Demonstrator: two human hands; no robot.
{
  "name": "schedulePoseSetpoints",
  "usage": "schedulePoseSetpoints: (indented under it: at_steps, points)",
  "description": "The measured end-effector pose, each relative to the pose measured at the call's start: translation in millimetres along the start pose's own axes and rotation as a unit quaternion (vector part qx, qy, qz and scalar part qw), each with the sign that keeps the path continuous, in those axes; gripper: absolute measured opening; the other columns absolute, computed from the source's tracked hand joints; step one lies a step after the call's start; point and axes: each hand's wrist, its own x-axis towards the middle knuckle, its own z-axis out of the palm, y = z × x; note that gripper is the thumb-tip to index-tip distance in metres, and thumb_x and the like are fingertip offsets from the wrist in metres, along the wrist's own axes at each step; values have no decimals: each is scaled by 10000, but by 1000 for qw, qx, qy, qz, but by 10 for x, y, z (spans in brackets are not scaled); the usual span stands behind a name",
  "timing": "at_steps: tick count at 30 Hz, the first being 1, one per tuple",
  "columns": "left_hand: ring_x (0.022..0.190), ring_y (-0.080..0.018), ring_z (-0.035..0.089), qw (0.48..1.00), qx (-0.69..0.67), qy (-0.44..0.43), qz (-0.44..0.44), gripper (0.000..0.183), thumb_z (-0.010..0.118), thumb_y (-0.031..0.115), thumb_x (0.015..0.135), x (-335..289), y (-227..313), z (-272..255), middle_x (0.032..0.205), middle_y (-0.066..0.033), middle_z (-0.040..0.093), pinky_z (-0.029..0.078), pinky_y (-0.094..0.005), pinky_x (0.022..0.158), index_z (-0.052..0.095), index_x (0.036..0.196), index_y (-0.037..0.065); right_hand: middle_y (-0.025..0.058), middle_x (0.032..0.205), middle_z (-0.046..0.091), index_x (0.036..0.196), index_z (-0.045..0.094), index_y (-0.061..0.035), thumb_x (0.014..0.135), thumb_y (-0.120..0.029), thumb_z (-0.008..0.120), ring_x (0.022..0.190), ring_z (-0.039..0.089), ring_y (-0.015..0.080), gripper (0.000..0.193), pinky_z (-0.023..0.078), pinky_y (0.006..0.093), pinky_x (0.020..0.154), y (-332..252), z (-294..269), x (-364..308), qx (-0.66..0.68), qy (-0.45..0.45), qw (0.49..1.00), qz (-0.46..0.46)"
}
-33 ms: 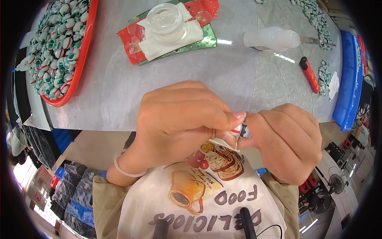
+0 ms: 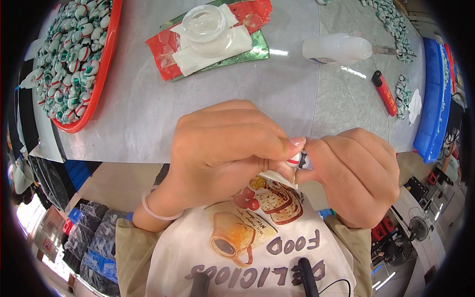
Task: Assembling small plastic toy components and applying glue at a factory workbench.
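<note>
Between my two hands, just off the table's front edge, is a small white figurine piece with a red stripe (image 2: 294, 161). My left hand (image 2: 222, 146) pinches its left side between thumb and forefinger. From the other side, the closed fingers of my right hand (image 2: 354, 175) grip a small dark and whitish part (image 2: 303, 161) that touches the striped piece. Fingertips cover most of both, so the exact shapes are hidden. A patterned white apron (image 2: 237, 257) lies below the hands.
At the left, a red tray (image 2: 101, 89) holds many white-and-green figurine pieces. A clear jar (image 2: 205, 27) stands on white pads at the back. To the right lie a needle-tipped white bottle (image 2: 336, 48), a red lighter (image 2: 385, 93), small green-white pieces (image 2: 402, 91) and a blue bin (image 2: 431, 94).
</note>
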Motion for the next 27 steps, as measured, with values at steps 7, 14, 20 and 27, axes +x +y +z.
schedulePoseSetpoints:
  at_steps: [7,14,20,27]
  points:
    - [594,-162,562,999,2,6,37,243,729,60,609,25,-3,65,712,-86,629,404,-239,538,626,821,1,91,591,557,736,607,39,556,-221,711,502,524,176,333,385,233,430,-23,18,-45,46,90,990,94]
    - [668,-166,555,1000,-24,-3,3,290,715,149,671,25,50,32,769,-103,630,414,-256,577,598,879,-15,128,679,583,828,587,24,571,-157,739,544,533,180,349,395,231,447,-68,48,-92,136,114,970,164]
    - [627,-161,544,1000,-17,19,11,277,717,160,649,11,-2,47,727,-95,623,406,-258,558,611,836,-14,119,683,582,847,589,16,558,-108,743,559,537,186,351,393,238,446,-33,78,-88,134,109,978,120]
    - [576,-145,528,999,-44,27,-8,224,718,127,627,19,20,26,652,-66,592,383,-235,515,633,782,-10,107,690,589,846,601,8,495,-74,746,537,521,170,388,378,232,427,-41,97,-93,143,107,978,104]
